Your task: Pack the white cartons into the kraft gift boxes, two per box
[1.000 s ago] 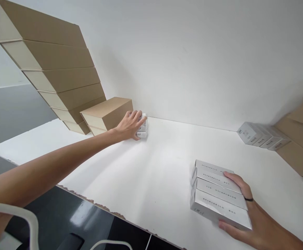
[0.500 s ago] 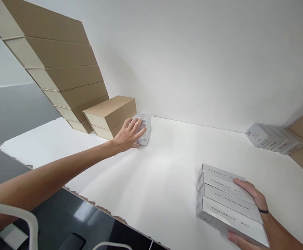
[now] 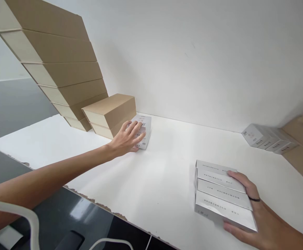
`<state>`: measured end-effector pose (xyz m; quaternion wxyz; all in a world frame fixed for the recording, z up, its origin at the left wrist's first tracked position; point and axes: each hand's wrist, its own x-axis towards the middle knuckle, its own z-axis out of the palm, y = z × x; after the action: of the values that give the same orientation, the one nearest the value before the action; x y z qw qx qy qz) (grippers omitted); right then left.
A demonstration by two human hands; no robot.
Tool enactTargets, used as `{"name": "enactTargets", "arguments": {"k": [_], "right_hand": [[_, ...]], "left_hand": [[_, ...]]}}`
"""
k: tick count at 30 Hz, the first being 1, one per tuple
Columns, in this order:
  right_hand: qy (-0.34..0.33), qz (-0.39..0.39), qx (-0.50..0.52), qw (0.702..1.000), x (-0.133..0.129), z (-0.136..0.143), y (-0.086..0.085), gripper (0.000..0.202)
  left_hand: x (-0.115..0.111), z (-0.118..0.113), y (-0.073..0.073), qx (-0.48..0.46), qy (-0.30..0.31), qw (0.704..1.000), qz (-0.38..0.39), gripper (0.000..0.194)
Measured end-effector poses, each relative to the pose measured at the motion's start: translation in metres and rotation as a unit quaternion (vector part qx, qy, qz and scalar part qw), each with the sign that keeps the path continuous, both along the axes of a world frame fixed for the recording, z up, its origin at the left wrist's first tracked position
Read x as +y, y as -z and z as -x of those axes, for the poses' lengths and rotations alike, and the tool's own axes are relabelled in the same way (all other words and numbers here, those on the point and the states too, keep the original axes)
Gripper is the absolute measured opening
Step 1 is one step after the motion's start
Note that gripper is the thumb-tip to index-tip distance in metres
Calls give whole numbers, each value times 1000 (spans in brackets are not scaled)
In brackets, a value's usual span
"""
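Note:
My left hand [image 3: 127, 138] rests on a small stack of white boxes [image 3: 146, 133], fingers spread over its top and near side, thumb low at the base. That stack stands beside two stacked tan boxes [image 3: 120, 111] near the wall. On the right, my right hand [image 3: 253, 205] grips a row of several white printed boxes [image 3: 221, 194] pressed side by side, fingers at the far edge and thumb at the near edge. A dark band circles my right wrist.
A tall leaning stack of tan boxes [image 3: 60, 52] rises at the left. More white boxes [image 3: 266, 139] and brown cartons [image 3: 302, 149] are at the back right. The white table [image 3: 167, 173] has a chipped front edge. White cables [image 3: 23, 211] hang in front.
The row of white boxes in my right hand has shifted left and tilted slightly. My left hand stays at the small stack, which has moved slightly nearer. The view has shifted a little.

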<state>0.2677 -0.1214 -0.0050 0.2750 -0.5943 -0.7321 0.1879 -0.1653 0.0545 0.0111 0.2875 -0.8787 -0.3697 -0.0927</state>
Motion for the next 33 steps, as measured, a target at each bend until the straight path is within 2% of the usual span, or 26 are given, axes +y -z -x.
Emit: {"name": "enactTargets", "arguments": {"k": [6,12,16,19,26,33], "right_hand": [[-87,-5,-68,994,6,-11,-10,99],[-153,-88,-119,977,6,-14,-17,109],[-199,-109,-104,968,0,-9,-24,115],[-216,-99,-94,967,-4,-8,-27,112],[-233,-119,-101,960,-6,-6,-28,110],[-232,-117,-94,961,-7,-5,-26,111]], "left_hand": [[-22,7,10,-2,79,996,-43,55],[-38,4,8,10,99,992,-82,48],[-45,5,6,1,121,987,-105,43],[-50,10,7,3,137,985,-106,44],[-61,20,10,-2,125,990,-71,56],[-72,26,8,2,154,981,-120,58]]}}
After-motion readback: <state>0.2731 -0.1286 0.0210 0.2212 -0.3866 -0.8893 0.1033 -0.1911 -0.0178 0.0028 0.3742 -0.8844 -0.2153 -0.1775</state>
